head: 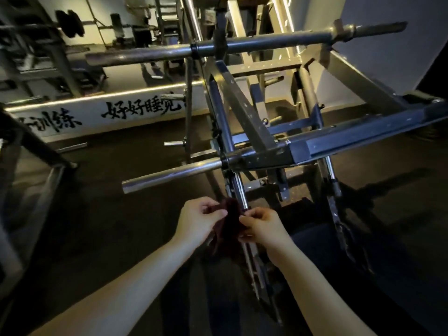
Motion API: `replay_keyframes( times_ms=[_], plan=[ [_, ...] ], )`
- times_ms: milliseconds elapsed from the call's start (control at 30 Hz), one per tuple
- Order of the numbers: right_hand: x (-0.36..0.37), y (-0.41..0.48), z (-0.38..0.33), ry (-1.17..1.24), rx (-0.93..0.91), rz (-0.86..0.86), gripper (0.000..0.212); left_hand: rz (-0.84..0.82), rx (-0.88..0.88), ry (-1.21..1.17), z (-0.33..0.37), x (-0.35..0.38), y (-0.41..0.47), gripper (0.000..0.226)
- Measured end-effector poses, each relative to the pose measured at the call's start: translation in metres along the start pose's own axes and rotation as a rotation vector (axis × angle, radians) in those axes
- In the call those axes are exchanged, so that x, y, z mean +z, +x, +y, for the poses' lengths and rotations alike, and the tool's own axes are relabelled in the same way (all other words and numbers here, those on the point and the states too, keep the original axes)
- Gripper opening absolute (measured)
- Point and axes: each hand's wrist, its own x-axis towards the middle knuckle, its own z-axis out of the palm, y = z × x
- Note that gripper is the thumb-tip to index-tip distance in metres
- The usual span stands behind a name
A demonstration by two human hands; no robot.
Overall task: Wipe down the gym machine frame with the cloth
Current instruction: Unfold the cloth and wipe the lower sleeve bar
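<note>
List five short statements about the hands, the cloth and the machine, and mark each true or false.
1. The left hand and the right hand both hold the cloth. True.
2. The cloth is white. False: it is dark red.
3. The cloth is spread flat on a bench. False: it hangs bunched between the hands, by the chrome rod.
4. A silver bar sticks out to the left of the frame. True.
5. The white board carries black writing. True.
</note>
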Motion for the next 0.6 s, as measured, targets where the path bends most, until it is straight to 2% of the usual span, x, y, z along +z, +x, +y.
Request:
replay_keyframes(
  times_ms=[167, 333, 400, 500, 600],
  plan=[
    [0.004, 0.023, -0.009, 0.112, -0.015, -0.145, 0.008, -0.069, 0.124, 0.065, 0.007, 0.002, 0.015, 0.014],
    [0.004, 0.039, -0.023, 0.226, 0.018, -0.149, 0.027, -0.067, 0.224, 0.153, 0.002, -0.004, 0.039, 0.019],
    [0.005, 0.046, -0.025, 0.214, -0.019, -0.143, 0.033, -0.154, 0.279, 0.180, 0.002, -0.008, 0.047, 0.019],
    [0.008, 0.060, -0.029, 0.188, -0.075, -0.113, 0.023, -0.335, 0.293, 0.142, 0.001, -0.029, 0.069, 0.016],
    [0.015, 0.070, -0.048, 0.168, -0.116, -0.096, 0.014, -0.270, 0.199, -0.007, 0.002, -0.062, 0.102, 0.018]
  ],
)
